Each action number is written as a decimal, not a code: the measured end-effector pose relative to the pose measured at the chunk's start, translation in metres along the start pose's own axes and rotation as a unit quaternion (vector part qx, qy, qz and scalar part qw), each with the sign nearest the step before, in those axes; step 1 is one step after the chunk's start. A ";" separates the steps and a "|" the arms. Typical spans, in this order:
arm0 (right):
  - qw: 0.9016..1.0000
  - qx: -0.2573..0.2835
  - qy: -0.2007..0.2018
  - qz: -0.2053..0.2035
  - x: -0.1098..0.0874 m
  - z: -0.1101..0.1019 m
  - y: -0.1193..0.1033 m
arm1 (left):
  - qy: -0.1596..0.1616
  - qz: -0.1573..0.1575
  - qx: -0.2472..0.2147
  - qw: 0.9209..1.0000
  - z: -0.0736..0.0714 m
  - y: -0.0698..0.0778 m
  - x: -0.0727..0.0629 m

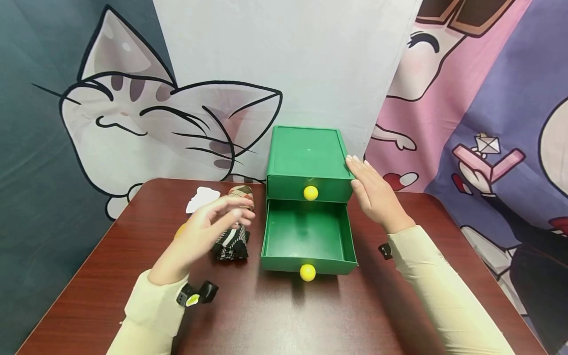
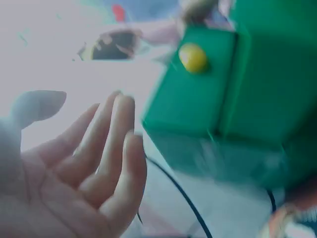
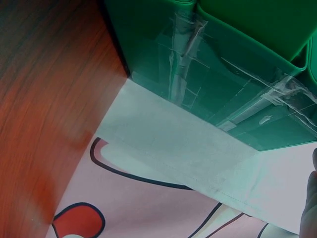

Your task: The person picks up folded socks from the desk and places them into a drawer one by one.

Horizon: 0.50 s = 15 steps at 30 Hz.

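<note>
A green two-drawer box stands at the back of the table. Its lower drawer is pulled out, showing a bare inside, and the upper drawer is closed; each has a round yellow knob. My right hand rests with straight fingers against the box's upper right edge. In the right wrist view only a bit of a finger shows. Left of the drawer my left hand hovers with loosely bent fingers and holds nothing. Behind and below it lie a dark checked cloth bundle and a tan-and-red plaid one.
A white item lies at the back left. Something yellow is mostly hidden by the left hand. The reddish-brown table ends at a printed curtain. Clear tape crosses the box's side.
</note>
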State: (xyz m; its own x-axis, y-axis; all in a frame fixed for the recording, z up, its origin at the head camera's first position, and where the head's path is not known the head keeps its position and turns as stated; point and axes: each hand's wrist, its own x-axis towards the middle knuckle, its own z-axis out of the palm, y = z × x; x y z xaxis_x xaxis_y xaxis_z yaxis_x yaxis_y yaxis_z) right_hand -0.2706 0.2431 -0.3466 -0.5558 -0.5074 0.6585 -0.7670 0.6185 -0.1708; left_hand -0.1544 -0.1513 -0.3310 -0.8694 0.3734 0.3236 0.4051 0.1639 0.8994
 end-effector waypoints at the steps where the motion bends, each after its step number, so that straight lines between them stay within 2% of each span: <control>1: 1.000 0.000 0.001 -0.001 0.000 0.000 0.000 | 0.024 -0.016 0.018 0.999 -0.002 -0.006 0.003; 3: 1.000 0.001 0.002 -0.002 0.000 0.000 0.001 | 0.065 -0.051 0.065 0.994 -0.007 -0.018 0.006; 7: 1.000 0.001 0.002 -0.003 0.000 0.000 0.000 | 0.111 -0.124 0.159 0.973 -0.014 -0.044 0.008; 10: 1.000 -0.001 0.002 -0.004 0.000 0.000 0.000 | 0.121 -0.160 0.193 0.961 -0.017 -0.059 0.006; 15: 1.000 -0.004 0.000 -0.002 0.000 -0.002 0.000 | 0.111 -0.205 0.212 0.949 -0.016 -0.076 0.003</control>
State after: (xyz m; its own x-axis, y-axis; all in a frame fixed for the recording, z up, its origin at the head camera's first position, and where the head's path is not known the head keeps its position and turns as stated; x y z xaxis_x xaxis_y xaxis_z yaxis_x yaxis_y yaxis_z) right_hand -0.2705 0.2441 -0.3451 -0.5531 -0.5094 0.6592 -0.7661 0.6219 -0.1623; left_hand -0.1923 -0.1778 -0.3937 -0.9977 0.0039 0.0680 0.0555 0.6240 0.7794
